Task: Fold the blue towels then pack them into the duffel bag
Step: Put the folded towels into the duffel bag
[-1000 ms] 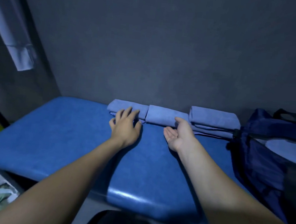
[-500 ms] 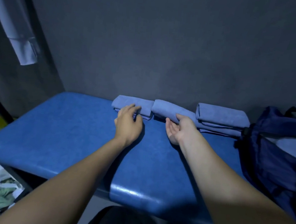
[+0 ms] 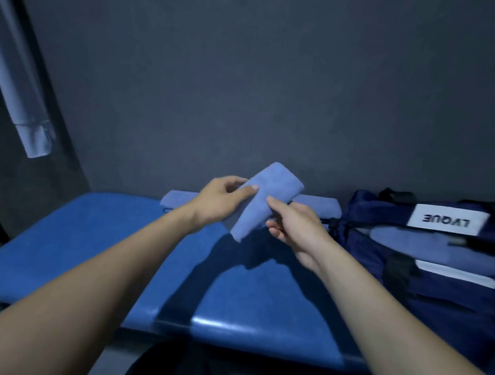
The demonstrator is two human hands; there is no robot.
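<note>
Change: towel [image 3: 264,200] now lifted off bench [image 3: 82,231], tilted.
Left hand [image 3: 219,201]: pinching towel.
Right hand [image 3: 295,226]: pinching towel.
Bag [image 3: 443,287]: right, unzipped.

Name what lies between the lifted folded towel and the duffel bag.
In the head view, the right hand gripping the lifted towel, and behind it another folded towel on the bench, reaching nearly to the duffel bag.

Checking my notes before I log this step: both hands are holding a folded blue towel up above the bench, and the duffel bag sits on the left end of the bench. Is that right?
Not quite. The head view shows the duffel bag on the right end of the bench, not the left. The rest holds: the left hand and right hand hold a folded blue towel up above the bench.
</note>
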